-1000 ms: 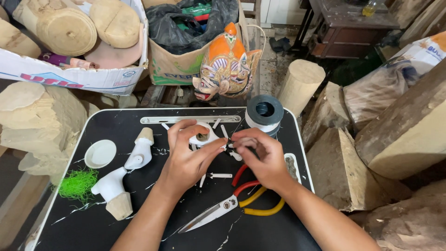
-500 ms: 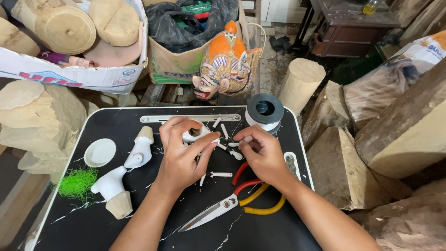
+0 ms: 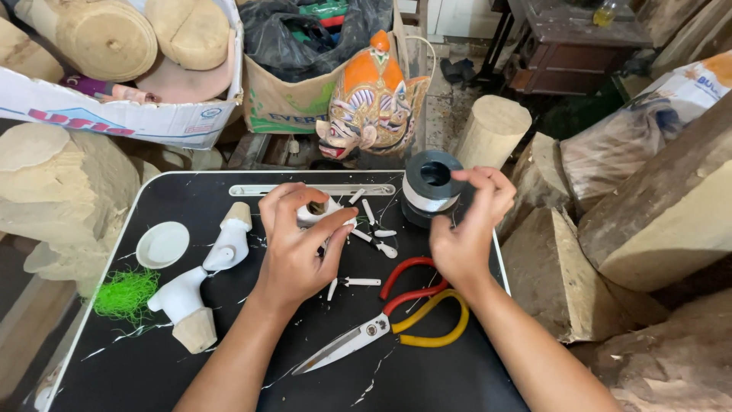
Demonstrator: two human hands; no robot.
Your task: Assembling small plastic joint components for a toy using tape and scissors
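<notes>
the left hand (image 3: 299, 248) pinches a small white carved piece (image 3: 316, 214) between thumb and curled fingers. the right hand (image 3: 467, 229) has its fingertips pressed together beside a dark spool of thread (image 3: 431, 187), touching its edge; whether it grips a strand, i cannot tell. beyond the left hand, a cardboard box (image 3: 122, 118) holds rounded wood blocks, and a brown box (image 3: 293, 107) holds a black bag. a painted mask (image 3: 374, 95) leans beyond both hands. on the black table (image 3: 427, 381), scissors (image 3: 381, 324) lie just below the right hand, white pegs (image 3: 374, 229) between the hands, two white carved figures (image 3: 202, 278), a white dish (image 3: 162, 244) and green fibre (image 3: 126, 294) left of the left hand. logs crowd right of the right hand.
</notes>
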